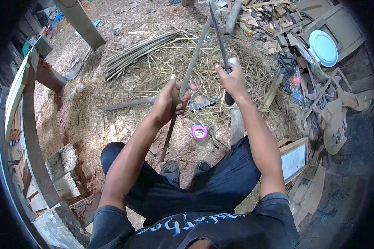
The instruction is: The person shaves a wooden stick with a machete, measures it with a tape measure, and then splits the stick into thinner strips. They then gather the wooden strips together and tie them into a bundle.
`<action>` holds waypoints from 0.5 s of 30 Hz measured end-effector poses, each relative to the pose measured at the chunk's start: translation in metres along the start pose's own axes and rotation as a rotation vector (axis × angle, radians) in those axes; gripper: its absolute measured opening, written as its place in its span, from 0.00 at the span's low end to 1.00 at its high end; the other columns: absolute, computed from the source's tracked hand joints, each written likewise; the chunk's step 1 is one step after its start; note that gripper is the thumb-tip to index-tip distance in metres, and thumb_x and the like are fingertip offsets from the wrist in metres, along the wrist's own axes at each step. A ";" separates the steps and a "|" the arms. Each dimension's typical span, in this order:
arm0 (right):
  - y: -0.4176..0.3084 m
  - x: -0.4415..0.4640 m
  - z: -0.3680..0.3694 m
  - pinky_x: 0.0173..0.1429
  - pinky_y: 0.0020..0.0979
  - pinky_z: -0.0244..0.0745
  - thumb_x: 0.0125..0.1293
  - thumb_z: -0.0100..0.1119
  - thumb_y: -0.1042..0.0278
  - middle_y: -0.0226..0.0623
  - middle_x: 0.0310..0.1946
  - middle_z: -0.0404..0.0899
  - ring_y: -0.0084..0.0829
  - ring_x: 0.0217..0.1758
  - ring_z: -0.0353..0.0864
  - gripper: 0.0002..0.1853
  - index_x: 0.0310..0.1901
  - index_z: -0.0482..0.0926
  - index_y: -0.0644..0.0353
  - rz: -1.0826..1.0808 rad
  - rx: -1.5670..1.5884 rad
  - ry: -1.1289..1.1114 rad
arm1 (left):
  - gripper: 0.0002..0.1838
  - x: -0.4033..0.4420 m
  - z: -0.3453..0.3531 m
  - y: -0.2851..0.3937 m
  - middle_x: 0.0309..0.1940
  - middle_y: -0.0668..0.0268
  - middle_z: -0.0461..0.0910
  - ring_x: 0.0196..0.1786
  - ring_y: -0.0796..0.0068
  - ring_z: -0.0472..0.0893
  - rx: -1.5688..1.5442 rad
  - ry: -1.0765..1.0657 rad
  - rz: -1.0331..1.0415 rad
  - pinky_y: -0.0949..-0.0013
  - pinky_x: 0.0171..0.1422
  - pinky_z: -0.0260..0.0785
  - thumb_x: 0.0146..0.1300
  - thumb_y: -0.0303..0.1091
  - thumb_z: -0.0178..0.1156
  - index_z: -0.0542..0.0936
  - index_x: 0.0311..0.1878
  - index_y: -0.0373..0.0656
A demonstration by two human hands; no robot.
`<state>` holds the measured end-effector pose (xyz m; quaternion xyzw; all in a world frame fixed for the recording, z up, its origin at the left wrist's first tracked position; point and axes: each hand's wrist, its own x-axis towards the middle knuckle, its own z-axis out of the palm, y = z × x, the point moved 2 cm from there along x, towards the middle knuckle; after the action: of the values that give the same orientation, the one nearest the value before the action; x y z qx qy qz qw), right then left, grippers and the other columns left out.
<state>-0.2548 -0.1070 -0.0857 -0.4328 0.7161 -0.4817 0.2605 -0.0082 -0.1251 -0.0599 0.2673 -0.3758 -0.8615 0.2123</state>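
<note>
shaving-strewn ground (pixel 85 114); tape measure (pixel 200 131); beyond it, my left hand (pixel 169 98) clasps strip (pixel 194 58), right hand (pixel 233 81) grips knife (pixel 220 41); scrap wood (pixel 264 27).

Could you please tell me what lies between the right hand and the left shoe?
In the head view, a pink tape measure lies on the ground between the right hand and the left shoe.
</note>
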 end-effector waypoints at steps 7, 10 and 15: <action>0.000 -0.004 -0.002 0.28 0.28 0.68 0.63 0.64 0.54 0.29 0.18 0.78 0.19 0.22 0.74 0.18 0.35 0.83 0.67 0.016 -0.027 -0.023 | 0.34 0.003 0.005 -0.002 0.22 0.77 0.63 0.16 0.85 0.56 -0.048 -0.009 -0.045 0.77 0.19 0.49 0.77 0.61 0.28 0.73 0.54 0.38; 0.005 -0.003 -0.002 0.29 0.28 0.69 0.63 0.64 0.54 0.30 0.18 0.78 0.20 0.22 0.75 0.19 0.35 0.83 0.67 0.026 -0.012 -0.023 | 0.34 0.005 0.004 -0.004 0.22 0.76 0.63 0.17 0.85 0.56 -0.056 -0.010 -0.045 0.77 0.19 0.49 0.77 0.61 0.28 0.73 0.54 0.38; 0.012 0.001 0.001 0.31 0.31 0.71 0.63 0.64 0.53 0.34 0.19 0.80 0.24 0.23 0.77 0.19 0.36 0.83 0.66 -0.015 -0.079 -0.012 | 0.35 0.006 0.002 -0.005 0.22 0.77 0.62 0.17 0.85 0.56 -0.054 -0.022 -0.048 0.78 0.19 0.49 0.77 0.61 0.29 0.73 0.54 0.38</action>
<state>-0.2589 -0.1063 -0.0966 -0.4508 0.7297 -0.4525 0.2439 -0.0149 -0.1241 -0.0647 0.2611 -0.3483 -0.8790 0.1946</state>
